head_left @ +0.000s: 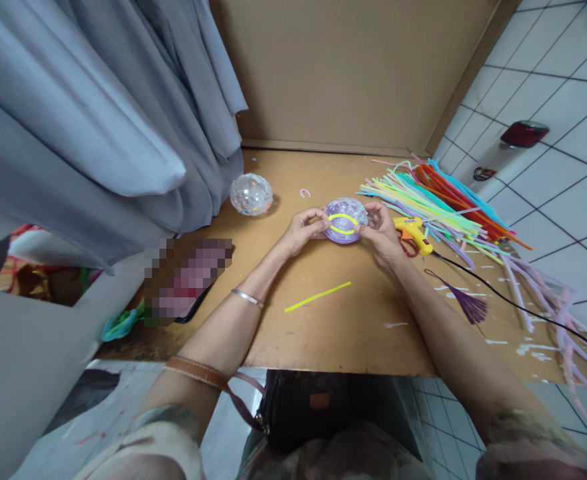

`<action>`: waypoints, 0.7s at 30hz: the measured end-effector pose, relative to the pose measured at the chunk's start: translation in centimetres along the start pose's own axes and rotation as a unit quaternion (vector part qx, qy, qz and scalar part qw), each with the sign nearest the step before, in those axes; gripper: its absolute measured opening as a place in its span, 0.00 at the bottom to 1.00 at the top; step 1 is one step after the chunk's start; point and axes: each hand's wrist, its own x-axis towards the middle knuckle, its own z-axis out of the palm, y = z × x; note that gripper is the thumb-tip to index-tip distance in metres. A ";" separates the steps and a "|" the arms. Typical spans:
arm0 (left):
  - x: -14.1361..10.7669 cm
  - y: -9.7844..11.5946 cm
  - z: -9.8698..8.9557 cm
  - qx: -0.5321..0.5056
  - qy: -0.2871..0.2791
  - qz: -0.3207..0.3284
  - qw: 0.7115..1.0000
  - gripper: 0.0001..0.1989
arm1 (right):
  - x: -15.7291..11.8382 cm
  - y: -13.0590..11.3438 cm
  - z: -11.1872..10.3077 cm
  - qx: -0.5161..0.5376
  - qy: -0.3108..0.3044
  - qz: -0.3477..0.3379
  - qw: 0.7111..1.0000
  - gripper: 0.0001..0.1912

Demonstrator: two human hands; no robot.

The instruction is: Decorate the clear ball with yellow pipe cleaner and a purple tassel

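Between my two hands is a shiny purple, see-through ball [344, 205] that looks patterned or filled with glitter. A bright yellow pipe cleaner bent into a loop [343, 232] lies against its near side. My left hand [304, 228] is closed at the left end of the loop, thumb and fingers pinching there. At the other end, my right hand [381, 235] pinches with its thumb on the loop and its fingers behind the ball. A straight yellow pipe cleaner [318, 297] lies on the table nearer to me.
A clear ball [251, 195] sits at back left, near a small pink curved piece [305, 193]. Right of my hands are a yellow glue gun [413, 235] with a black cord, many coloured pipe cleaners [433, 200] and a purple tassel [466, 303]. A phone [193, 280] lies left.
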 end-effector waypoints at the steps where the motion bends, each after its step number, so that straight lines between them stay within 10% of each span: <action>1: 0.0 -0.1 0.0 0.001 0.001 0.002 1.000 0.21 | 0.0 0.0 0.0 0.000 0.000 -0.001 1.000 0.30; 21: 0.0 -0.2 0.2 0.036 0.019 0.017 0.999 0.12 | -0.2 0.2 0.2 -0.006 -0.008 -0.008 1.000 0.30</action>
